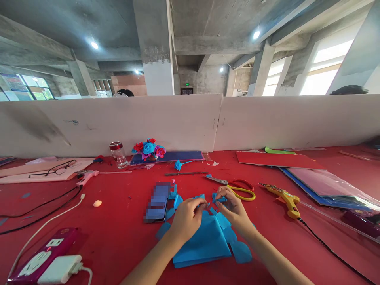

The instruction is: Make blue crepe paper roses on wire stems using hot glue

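Note:
Above a folded blue paper sheet (202,243), my two hands work close together with bent fingers. My left hand (187,218) is closed in a pinch, and a tiny bit of blue paper shows at its fingertips. Thumb and fingers of my right hand (233,208) pinch at a blue paper piece (219,197), mostly hidden by the fingers. Cut blue petals (241,251) lie around the sheet on both sides. Just beyond my right hand are scissors (242,190) with red and yellow handles. A phone (158,202) lies left of my left hand.
A yellow glue gun (285,198) with a cord lies right; a pink glue gun (87,178) lies left. Behind stand a glass jar (118,154) and paper flowers (149,149), before a white partition (118,122). A power strip (44,253) sits front left.

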`<state>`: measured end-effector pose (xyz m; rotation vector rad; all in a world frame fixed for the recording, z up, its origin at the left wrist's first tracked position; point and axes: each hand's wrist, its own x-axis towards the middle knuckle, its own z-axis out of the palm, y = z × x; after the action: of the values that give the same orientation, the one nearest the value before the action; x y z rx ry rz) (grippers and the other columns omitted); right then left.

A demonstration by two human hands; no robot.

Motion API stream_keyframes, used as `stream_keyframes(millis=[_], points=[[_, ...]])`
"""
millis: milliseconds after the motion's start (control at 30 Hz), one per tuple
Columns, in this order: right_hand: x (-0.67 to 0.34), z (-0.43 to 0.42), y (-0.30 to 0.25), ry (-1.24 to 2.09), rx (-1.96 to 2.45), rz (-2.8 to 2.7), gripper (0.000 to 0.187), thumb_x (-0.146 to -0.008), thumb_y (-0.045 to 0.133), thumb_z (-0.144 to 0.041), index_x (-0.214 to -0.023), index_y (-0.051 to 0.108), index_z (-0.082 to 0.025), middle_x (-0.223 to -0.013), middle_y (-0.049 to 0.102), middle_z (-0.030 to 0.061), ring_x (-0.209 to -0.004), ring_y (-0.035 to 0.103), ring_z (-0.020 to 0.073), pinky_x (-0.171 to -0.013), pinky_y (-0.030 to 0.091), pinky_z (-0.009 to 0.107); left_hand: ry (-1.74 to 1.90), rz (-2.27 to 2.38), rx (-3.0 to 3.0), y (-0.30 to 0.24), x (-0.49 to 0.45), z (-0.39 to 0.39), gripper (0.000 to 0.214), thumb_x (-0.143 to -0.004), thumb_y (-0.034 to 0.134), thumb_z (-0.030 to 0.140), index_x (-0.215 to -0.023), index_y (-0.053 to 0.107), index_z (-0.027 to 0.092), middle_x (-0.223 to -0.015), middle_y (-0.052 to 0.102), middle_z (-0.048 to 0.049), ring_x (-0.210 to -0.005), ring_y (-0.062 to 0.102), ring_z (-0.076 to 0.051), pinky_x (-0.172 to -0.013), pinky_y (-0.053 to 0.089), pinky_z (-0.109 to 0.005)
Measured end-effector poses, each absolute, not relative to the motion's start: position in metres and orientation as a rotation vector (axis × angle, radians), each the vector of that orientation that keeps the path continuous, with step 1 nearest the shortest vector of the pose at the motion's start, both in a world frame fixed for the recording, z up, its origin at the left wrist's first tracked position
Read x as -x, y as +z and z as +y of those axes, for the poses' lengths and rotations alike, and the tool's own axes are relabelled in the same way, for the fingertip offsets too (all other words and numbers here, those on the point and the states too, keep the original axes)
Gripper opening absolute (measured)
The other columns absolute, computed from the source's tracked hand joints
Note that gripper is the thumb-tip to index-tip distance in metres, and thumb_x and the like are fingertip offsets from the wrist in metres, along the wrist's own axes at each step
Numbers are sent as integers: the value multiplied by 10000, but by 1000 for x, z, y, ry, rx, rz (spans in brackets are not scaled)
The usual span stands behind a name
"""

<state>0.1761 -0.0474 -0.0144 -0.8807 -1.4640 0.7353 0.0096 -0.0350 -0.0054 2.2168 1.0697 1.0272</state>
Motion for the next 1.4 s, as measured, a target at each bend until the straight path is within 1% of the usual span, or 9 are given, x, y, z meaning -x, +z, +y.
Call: stream_keyframes(millis=[100,300,500,633,733,833,1033,1233,1400], points=[[-175,-48,-14,706,910,-1485,64,-765,563,-246,-723,527,-214,-802,427,14,-716,479,147,-556,468,236,1012,1063,-2220,-6,-10,-35,225,-863,428,218,-892,651,214,-832,687,-38,-748,616,-181,-633,450,-241],[-174,-47,-15,714,946,-1528,51,-754,567,-215,-726,524,-216,-815,436,13,-758,484,155,-586,462,240,974,1066,-2252,-7,-11,-36,227,-855,432,198,-891,656,219,-815,696,-30,-719,624,-178,-620,444,-246],[-174,-47,-15,664,961,-1583,74,-763,524,-174,-707,498,-215,-800,438,16,-722,482,153,-594,468,256,959,1107,-2303,-8,-10,-35,223,-841,444,180,-891,658,215,-833,704,-34,-728,632,-184,-595,440,-244],[-178,-48,-16,407,1025,-1754,91,-747,504,-124,-749,510,-215,-823,450,29,-710,483,157,-610,457,279,945,1165,-2372,-7,-8,-35,222,-831,455,176,-907,659,215,-832,705,-39,-731,633,-192,-608,449,-259],[-182,-48,-18,118,1053,-1947,134,-751,504,-114,-820,548,-219,-877,479,61,-772,500,187,-655,452,314,920,1192,-2488,-9,-7,-34,238,-833,445,155,-944,648,210,-868,702,-52,-771,630,-206,-654,456,-284],[-184,-48,-20,-107,1069,-2060,144,-777,492,-131,-832,588,-223,-888,517,79,-799,512,209,-681,443,346,839,1218,-2644,-10,-6,-34,259,-822,434,110,-959,634,201,-842,696,-58,-785,622,-215,-668,455,-298],[-185,-44,-24,-226,1109,-2137,127,-809,486,-174,-837,604,-213,-873,535,86,-767,520,205,-652,448,345,712,1244,-2814,-10,-5,-34,291,-781,435,58,-973,614,183,-802,679,-67,-789,607,-224,-665,452,-310],[-186,-43,-27,-325,1121,-2167,149,-820,478,-171,-839,621,-206,-867,551,93,-766,527,208,-632,453,333,684,1249,-2841,-8,-6,-35,276,-764,441,57,-941,618,175,-779,678,-70,-778,608,-224,-657,454,-307],[-186,-43,-27,-342,1125,-2172,144,-824,488,-177,-823,631,-194,-856,561,84,-750,541,194,-640,461,322,651,1262,-2840,-7,-6,-35,278,-752,444,45,-930,620,166,-786,680,-68,-769,611,-226,-640,454,-306]])
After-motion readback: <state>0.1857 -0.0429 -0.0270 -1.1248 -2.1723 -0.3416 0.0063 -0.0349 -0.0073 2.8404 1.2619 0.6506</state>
